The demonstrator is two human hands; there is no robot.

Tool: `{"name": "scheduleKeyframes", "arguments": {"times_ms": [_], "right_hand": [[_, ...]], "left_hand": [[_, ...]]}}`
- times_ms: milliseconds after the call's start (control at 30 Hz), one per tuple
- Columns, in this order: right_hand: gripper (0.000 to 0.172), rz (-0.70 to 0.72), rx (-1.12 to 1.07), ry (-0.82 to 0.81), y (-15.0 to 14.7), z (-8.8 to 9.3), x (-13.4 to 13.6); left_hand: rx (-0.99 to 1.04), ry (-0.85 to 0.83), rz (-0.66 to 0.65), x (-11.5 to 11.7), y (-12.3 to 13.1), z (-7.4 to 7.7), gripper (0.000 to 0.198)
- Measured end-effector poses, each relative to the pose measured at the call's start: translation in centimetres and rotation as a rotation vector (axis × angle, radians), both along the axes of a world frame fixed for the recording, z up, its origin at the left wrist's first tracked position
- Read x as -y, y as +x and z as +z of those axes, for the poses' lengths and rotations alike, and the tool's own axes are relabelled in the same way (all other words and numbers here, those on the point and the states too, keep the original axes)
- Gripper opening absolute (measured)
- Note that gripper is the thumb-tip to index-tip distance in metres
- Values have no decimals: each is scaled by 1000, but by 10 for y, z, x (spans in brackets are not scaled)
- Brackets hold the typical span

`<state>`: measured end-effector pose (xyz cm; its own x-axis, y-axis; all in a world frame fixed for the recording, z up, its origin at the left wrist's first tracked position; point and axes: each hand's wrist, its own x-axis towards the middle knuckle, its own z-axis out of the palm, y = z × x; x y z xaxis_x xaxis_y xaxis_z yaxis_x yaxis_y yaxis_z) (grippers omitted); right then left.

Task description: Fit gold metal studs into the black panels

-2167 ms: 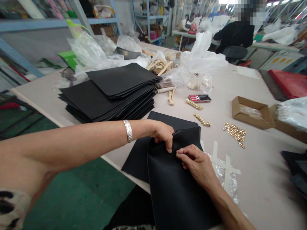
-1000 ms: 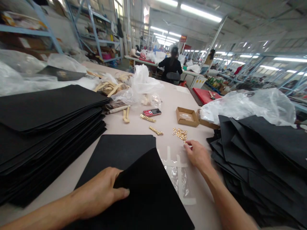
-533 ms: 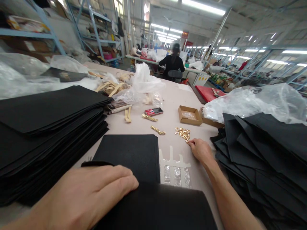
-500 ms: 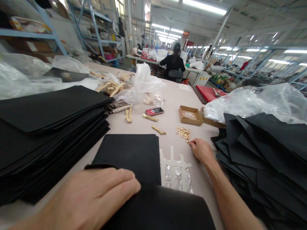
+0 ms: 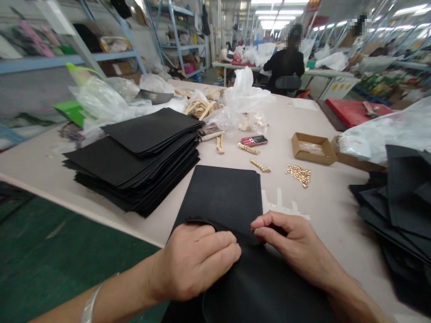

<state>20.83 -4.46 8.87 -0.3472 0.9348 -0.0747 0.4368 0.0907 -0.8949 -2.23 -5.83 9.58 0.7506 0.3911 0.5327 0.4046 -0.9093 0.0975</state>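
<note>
A flat black pebbled leatherette piece lies on the table in front of me, and its near part folds up towards me. My left hand grips the raised edge from the left. My right hand pinches the same edge from the right, thumb and fingers close together. The two hands nearly meet, and the near part hides what lies beneath it.
A stack of black panels lies left, and a loose pile lies right. Gold studs, a red phone, a cardboard box and plastic bags sit on the table. A seated person works beyond.
My right hand has moved from beside the gold studs to the black piece's edge. My left hand now grips that edge too. The view has swung left, bringing the stack into fuller view.
</note>
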Motion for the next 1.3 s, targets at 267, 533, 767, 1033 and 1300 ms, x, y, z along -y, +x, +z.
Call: {"name": "scheduleKeyframes", "arguments": {"times_ms": [267, 533, 767, 1033, 1300], "right_hand": [[11, 175, -37, 161, -20, 3, 20], [18, 158, -47, 355, -27, -5, 32], [20, 145, -48, 413, -28, -4, 38], [25, 162, -48, 620, -30, -8, 40], [28, 117, -65, 656, -28, -13, 43]], "left_hand": [[59, 38, -6, 13, -4, -6, 14], [79, -20, 23, 20, -6, -15, 15], [103, -16, 24, 24, -7, -19, 13], [129, -50, 16, 25, -8, -21, 18], [133, -97, 19, 25, -7, -20, 13]]}}
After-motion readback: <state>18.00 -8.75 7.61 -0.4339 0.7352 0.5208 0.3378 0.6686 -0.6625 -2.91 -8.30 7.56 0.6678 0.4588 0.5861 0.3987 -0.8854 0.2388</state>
